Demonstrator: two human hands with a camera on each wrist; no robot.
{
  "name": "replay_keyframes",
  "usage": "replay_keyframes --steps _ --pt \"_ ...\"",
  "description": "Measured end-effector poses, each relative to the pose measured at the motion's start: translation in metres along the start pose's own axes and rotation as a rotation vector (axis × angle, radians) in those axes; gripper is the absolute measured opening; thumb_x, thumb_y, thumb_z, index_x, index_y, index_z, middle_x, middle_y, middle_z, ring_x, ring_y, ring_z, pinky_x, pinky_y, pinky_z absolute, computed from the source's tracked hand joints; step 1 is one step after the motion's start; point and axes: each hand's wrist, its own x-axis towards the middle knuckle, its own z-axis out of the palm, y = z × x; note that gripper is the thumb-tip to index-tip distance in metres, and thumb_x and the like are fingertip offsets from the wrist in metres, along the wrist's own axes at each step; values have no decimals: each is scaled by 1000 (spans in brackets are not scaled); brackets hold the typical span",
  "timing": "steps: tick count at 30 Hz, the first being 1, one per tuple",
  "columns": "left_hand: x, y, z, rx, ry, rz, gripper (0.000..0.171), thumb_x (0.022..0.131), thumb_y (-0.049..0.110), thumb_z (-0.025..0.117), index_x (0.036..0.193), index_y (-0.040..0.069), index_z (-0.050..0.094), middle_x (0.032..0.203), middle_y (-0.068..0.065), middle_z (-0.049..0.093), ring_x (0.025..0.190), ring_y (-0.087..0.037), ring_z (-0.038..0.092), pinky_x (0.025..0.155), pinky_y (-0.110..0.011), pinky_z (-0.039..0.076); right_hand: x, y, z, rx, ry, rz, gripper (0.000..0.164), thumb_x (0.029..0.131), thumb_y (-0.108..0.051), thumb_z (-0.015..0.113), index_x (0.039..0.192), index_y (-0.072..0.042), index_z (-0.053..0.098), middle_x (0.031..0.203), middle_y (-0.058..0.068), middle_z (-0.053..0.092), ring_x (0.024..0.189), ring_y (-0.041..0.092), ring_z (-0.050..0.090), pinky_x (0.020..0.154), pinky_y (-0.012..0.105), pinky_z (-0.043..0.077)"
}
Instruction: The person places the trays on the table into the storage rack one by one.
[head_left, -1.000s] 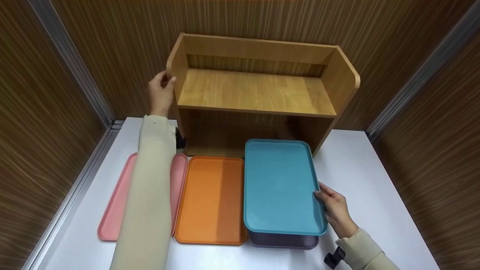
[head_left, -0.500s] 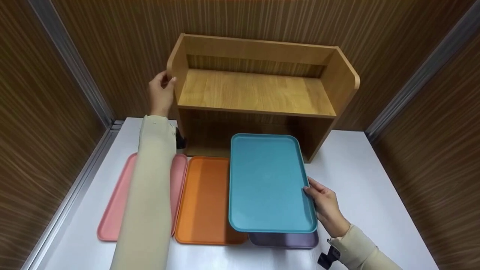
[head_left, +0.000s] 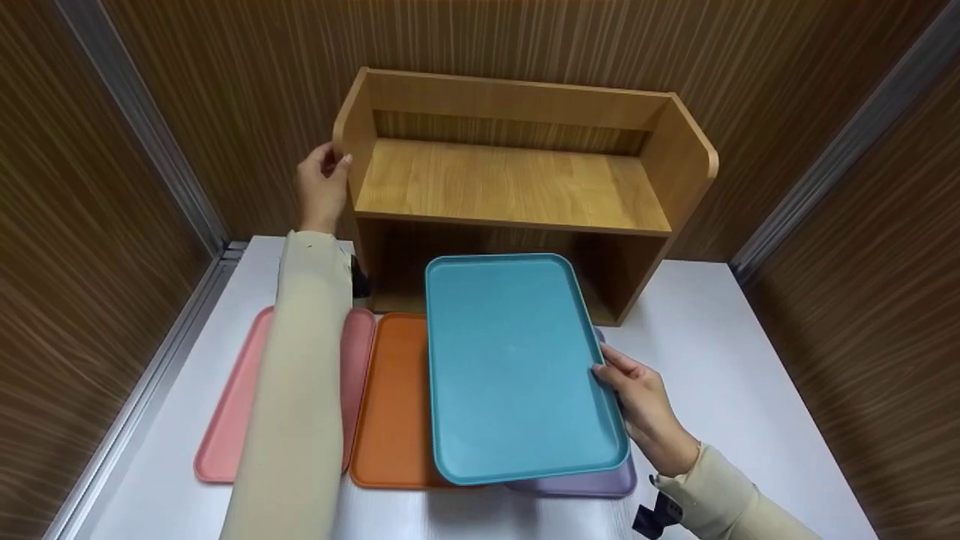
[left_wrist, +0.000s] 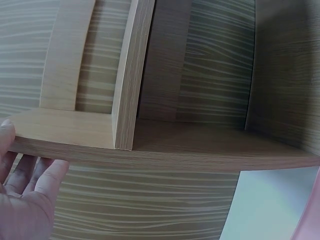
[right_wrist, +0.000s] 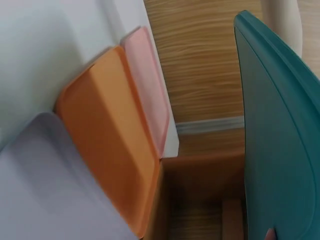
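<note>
My left hand (head_left: pixel 322 191) grips the left side panel of a two-tier wooden shelf (head_left: pixel 510 184). In the left wrist view, the thumb is on one face of the panel (left_wrist: pixel 200 161) and the fingers are on the other. My right hand (head_left: pixel 646 409) pinches a blue-green rectangular tray (head_left: pixel 517 360) by its right edge. That tray is held above the table, over parts of an orange tray (head_left: pixel 394 420) and a purple tray (head_left: pixel 604 481), and in front of the shelf's lower opening. In the right wrist view the raised tray (right_wrist: pixel 280 135) stands apart from the trays below.
A pink tray (head_left: pixel 232 420) lies left of the orange one, partly hidden under my left sleeve (head_left: pixel 292 405). The trays lie side by side on a white table (head_left: pixel 720 360) before the shelf. Wood-grain walls (head_left: pixel 855 315) enclose the back and sides.
My right hand has lifted the blue-green tray off the purple one and carried it left, over the orange tray. My left hand has stayed on the shelf panel.
</note>
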Motion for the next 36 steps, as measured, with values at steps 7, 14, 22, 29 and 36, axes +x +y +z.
replay_keyframes --steps 7,14,22,29,36 --pt "1 1 1 0 -1 -7 36 95 10 54 129 -2 54 127 -18 56 112 -21 51 95 -25 42 -9 -17 6 6 -18 15 48 92 -3 56 138 0 44 126 11 58 87 10 65 76 28 54" --pt "1 1 1 -1 0 -7 35 95 10 54 128 -1 54 126 -17 57 111 -21 52 95 -26 42 -13 -37 11 11 -32 -20 49 92 -4 56 139 1 42 131 13 54 89 7 65 77 25 54" --pt "0 -1 1 3 -11 1 35 96 11 54 129 1 54 126 -15 58 111 -19 53 94 -26 43 -10 -66 12 -16 -45 -4 52 94 -10 57 142 -6 39 142 17 42 90 8 66 80 27 53" --pt "0 -1 1 -8 -9 -1 36 95 11 54 129 0 54 126 -16 58 110 -19 52 94 -26 43 3 -86 19 51 -53 3 54 93 -11 58 143 -7 39 123 5 60 89 10 67 80 28 54" --pt "1 -2 1 -14 -1 22 34 95 8 54 127 -3 55 124 -18 58 108 -19 53 92 -25 43 23 -99 33 54 -60 -16 52 95 -12 55 143 -7 39 141 15 46 92 9 65 81 27 53"
